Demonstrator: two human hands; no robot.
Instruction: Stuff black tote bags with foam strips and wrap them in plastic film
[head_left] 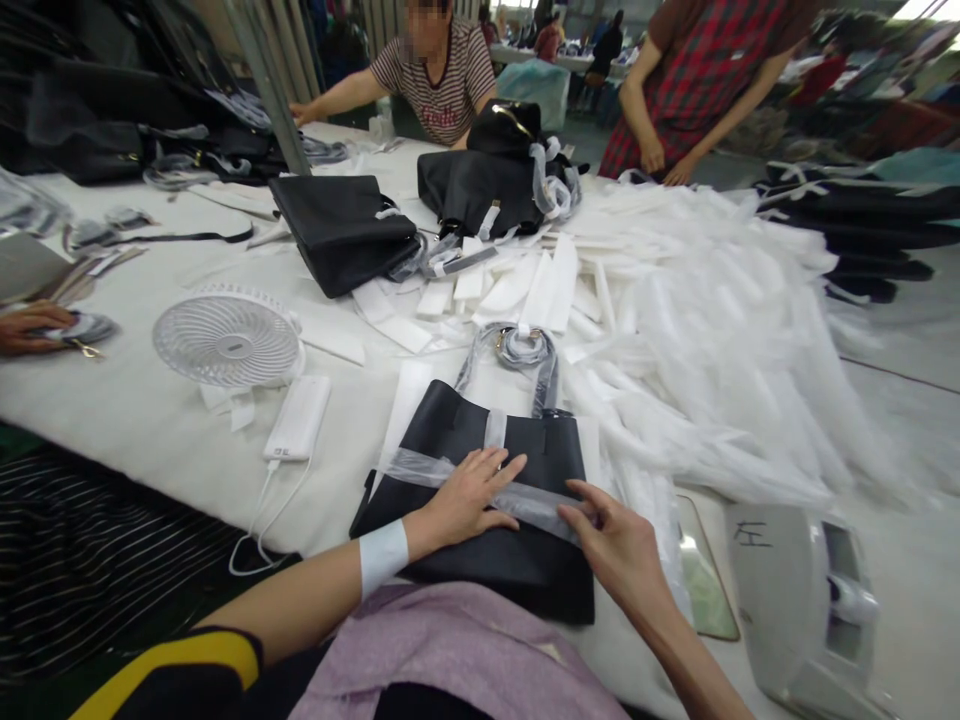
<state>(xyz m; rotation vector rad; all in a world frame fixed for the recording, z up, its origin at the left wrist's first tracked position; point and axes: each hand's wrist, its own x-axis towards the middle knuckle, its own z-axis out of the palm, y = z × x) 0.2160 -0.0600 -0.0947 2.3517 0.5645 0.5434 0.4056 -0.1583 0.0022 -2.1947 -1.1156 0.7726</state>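
Translucent, narrow plastic strip (540, 508) lies beneath the left hand (469, 497), which is spread flat, fingers apart. The right hand (619, 535) has thumb and forefinger at the strip's right end; whether they pinch or merely press it, I cannot tell. Under both lies a black, smooth leather-like handbag (450, 422), flat on the white-covered worktop (172, 450), its film-wrapped handles (548, 385) stretched beyond it. Left of the handbag stands a round white plastic fan (229, 342); to its right spreads a heap of whitish plastic film (712, 350).

An uneven pull by the right hand could crease the strip or set it askew; lifting the left too soon could let it slip. The strip's right end is partly covered by fingers, the handbag's near edge partly by the left forearm; the heap's layers blur together.
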